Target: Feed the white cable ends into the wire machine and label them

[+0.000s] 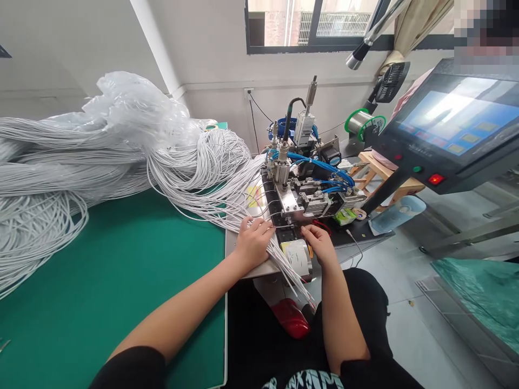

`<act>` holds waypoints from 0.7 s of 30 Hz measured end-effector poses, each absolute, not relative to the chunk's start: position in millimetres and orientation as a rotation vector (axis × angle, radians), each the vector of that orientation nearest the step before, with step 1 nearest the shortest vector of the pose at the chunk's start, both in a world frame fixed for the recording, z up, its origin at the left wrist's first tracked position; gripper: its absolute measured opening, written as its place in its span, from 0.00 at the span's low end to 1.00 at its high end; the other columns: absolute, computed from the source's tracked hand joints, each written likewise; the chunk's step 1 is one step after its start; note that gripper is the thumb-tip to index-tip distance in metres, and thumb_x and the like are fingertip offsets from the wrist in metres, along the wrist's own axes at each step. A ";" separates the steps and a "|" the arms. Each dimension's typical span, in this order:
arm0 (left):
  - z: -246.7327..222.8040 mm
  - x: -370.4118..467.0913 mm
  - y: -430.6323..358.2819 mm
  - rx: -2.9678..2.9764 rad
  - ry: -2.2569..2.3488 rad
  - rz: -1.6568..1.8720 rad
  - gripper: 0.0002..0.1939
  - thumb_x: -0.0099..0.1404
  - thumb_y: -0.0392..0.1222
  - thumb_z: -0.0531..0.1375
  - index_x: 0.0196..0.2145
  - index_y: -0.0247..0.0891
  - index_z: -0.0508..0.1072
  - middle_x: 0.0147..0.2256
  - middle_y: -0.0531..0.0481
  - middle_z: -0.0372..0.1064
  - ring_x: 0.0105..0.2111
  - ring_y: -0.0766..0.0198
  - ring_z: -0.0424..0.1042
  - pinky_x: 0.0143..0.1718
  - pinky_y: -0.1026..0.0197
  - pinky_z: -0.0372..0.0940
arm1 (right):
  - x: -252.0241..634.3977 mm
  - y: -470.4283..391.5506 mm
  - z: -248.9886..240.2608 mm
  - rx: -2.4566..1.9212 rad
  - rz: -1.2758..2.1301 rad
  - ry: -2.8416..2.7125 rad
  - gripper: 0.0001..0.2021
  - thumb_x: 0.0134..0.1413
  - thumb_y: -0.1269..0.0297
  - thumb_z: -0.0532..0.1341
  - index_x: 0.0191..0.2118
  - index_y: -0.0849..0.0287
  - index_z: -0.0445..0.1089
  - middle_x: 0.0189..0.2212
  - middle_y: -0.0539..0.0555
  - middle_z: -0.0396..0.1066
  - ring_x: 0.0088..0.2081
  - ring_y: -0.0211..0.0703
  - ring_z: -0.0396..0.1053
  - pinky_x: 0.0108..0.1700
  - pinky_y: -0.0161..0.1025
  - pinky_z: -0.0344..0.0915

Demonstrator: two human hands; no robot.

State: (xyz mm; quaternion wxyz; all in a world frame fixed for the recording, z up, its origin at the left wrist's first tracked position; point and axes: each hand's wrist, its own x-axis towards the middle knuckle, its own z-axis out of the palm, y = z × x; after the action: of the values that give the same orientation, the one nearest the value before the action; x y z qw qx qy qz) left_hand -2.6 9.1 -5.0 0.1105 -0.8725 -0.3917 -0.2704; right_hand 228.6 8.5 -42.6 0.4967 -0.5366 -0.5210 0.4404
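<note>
My left hand (254, 242) rests on the bundle of white cables (286, 265) at the table's right edge. Its fingers are bent, and one white cable runs from its fingertips toward the machine. My right hand (319, 241) is closed in a pinch at the front of the machine (290, 200), close to that cable's end. What lies between its fingertips is too small to make out. The machine has metal cylinders and blue air hoses (336, 175). Other cables lie across its black left side, and the bundle hangs over the front edge past a white labelled cylinder (297, 256).
A large heap of white cables (219, 156), partly under clear plastic (138, 108), covers the back of the green table (162, 259). A control screen (458, 119) stands at the right, by a green-rimmed wire spool (363, 123) and a metal nozzle tube (359, 56).
</note>
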 end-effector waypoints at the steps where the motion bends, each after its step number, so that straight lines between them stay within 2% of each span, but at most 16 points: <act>1: -5.4 -2.9 9.1 -2.556 -1.192 -0.775 0.17 0.56 0.33 0.59 0.44 0.39 0.74 0.47 0.45 0.73 0.47 0.52 0.68 0.53 0.45 0.51 | 229.6 6.3 -40.2 -1.316 1.035 -1.271 0.18 0.51 0.49 0.62 0.24 0.59 0.66 0.20 0.46 0.60 0.24 0.36 0.56 0.27 0.34 0.53; 5: -6.4 -3.7 9.8 -2.513 -1.263 -0.737 0.13 0.60 0.34 0.58 0.43 0.40 0.74 0.50 0.44 0.71 0.49 0.52 0.67 0.54 0.45 0.50 | 232.9 -4.3 -29.0 -1.381 0.939 -1.296 0.18 0.53 0.48 0.61 0.26 0.59 0.68 0.20 0.47 0.61 0.24 0.37 0.58 0.27 0.35 0.55; 9: -5.8 -3.7 11.2 -2.488 -1.216 -0.789 0.11 0.66 0.36 0.56 0.44 0.41 0.74 0.43 0.45 0.73 0.43 0.56 0.69 0.52 0.50 0.53 | 231.0 -16.6 -16.7 -1.418 0.905 -1.335 0.17 0.56 0.49 0.59 0.28 0.59 0.68 0.19 0.46 0.59 0.21 0.35 0.55 0.24 0.34 0.52; 13: -4.3 -4.3 11.6 -2.423 -1.176 -0.798 0.11 0.67 0.37 0.56 0.44 0.41 0.75 0.36 0.47 0.73 0.37 0.58 0.68 0.48 0.53 0.56 | 221.2 -28.3 -3.1 -1.390 0.807 -1.399 0.16 0.57 0.51 0.59 0.28 0.59 0.67 0.19 0.47 0.60 0.21 0.36 0.56 0.24 0.35 0.53; 18: -2.3 -6.3 10.6 -2.375 -1.182 -0.803 0.11 0.69 0.41 0.55 0.45 0.41 0.75 0.29 0.49 0.68 0.31 0.59 0.67 0.44 0.55 0.57 | 205.7 -35.4 12.7 -1.321 0.619 -1.662 0.11 0.60 0.59 0.59 0.30 0.59 0.71 0.25 0.51 0.69 0.28 0.40 0.63 0.31 0.37 0.59; 21: -2.7 -8.1 10.9 -2.418 -1.142 -0.940 0.12 0.70 0.40 0.53 0.46 0.40 0.75 0.27 0.50 0.67 0.30 0.62 0.67 0.44 0.56 0.57 | 193.7 -35.9 18.6 -1.268 0.473 -1.842 0.09 0.61 0.63 0.57 0.33 0.57 0.73 0.28 0.54 0.71 0.33 0.44 0.65 0.37 0.40 0.61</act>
State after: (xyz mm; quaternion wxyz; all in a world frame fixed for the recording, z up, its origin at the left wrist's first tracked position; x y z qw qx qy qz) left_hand -8.1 10.9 -2.7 0.1530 -0.8430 -0.3981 -0.3278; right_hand 193.7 -35.9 18.6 0.4150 -0.5048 -0.7331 0.1885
